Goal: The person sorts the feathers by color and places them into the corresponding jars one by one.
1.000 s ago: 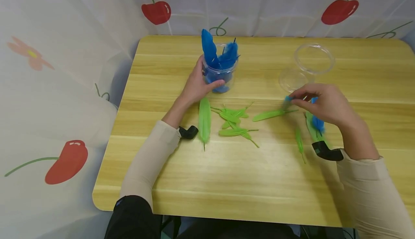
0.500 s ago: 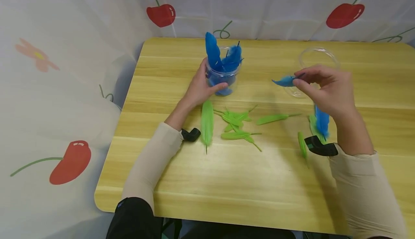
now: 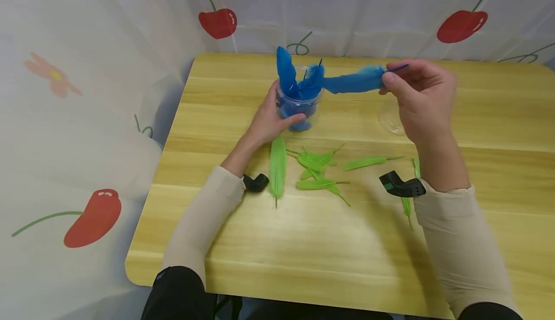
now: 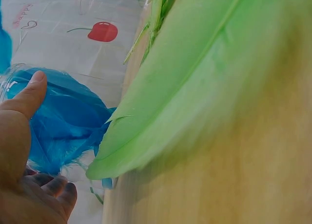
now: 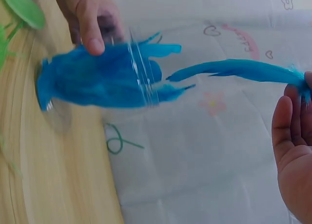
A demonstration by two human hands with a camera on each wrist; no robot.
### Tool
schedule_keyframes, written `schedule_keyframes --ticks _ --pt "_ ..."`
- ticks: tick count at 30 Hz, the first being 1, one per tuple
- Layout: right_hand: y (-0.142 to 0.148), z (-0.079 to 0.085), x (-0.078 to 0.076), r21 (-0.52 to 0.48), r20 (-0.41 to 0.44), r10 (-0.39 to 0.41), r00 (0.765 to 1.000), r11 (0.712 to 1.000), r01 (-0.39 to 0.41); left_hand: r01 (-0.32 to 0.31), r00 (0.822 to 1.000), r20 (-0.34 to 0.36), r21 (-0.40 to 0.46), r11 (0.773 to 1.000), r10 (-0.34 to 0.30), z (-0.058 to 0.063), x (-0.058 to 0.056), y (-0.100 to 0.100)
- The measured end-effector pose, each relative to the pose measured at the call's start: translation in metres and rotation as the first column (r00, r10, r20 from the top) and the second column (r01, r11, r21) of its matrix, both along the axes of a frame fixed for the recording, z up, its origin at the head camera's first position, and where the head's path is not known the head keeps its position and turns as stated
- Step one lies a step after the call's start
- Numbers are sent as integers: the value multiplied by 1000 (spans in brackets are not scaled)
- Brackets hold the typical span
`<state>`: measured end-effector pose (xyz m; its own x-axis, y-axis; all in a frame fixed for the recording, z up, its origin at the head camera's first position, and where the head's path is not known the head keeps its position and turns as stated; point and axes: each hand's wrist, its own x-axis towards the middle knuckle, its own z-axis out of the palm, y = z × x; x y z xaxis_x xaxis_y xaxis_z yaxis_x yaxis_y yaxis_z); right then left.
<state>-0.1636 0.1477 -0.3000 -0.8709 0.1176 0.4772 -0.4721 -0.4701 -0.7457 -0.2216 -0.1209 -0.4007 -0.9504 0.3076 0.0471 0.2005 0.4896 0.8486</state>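
My left hand (image 3: pixel 270 120) grips a clear plastic jar (image 3: pixel 299 102) standing on the table, thumb across its front. Several blue feathers (image 3: pixel 286 73) fill the jar, some sticking up past its rim. My right hand (image 3: pixel 427 96) pinches another blue feather (image 3: pixel 353 83) by its quill end, holding it level in the air. In the right wrist view, that feather (image 5: pixel 234 69) points its tip at the jar's mouth, a short way off the feathers inside.
A long green feather (image 3: pixel 277 168) lies beside my left wrist. Several smaller green feathers (image 3: pixel 314 163) overlap mid-table, with a single one (image 3: pixel 366 163) to their right. More green feathers (image 3: pixel 406 207) lie under my right wrist. A clear round piece (image 3: pixel 391 119) is partly behind my right hand.
My right hand has lifted the blue feather from the table's right side, moving it up and away toward the jar. My left hand keeps its grip on the jar.
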Motion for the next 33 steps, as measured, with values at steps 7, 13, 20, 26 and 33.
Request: schedule_keyframes --ticks 7,13,20,26,33 --pt "-13 7 -8 -43 -13 63 998 997 -63 12 1000 -23 21 1000 -12 3 -3 3" --pt "-21 10 -14 -53 -41 -14 999 999 12 10 1000 -18 17 1000 -10 4 -5 4" --pt "-34 7 -22 -33 -140 -261 955 965 259 14 1000 -13 21 1000 -13 2 -5 5" --pt "-45 -8 -30 123 -249 -395 884 893 433 15 1000 -18 14 1000 -15 1 -4 6" --pt "-48 -25 -33 366 -250 -376 892 816 447 22 999 -26 15 1000 -22 0 -4 7"
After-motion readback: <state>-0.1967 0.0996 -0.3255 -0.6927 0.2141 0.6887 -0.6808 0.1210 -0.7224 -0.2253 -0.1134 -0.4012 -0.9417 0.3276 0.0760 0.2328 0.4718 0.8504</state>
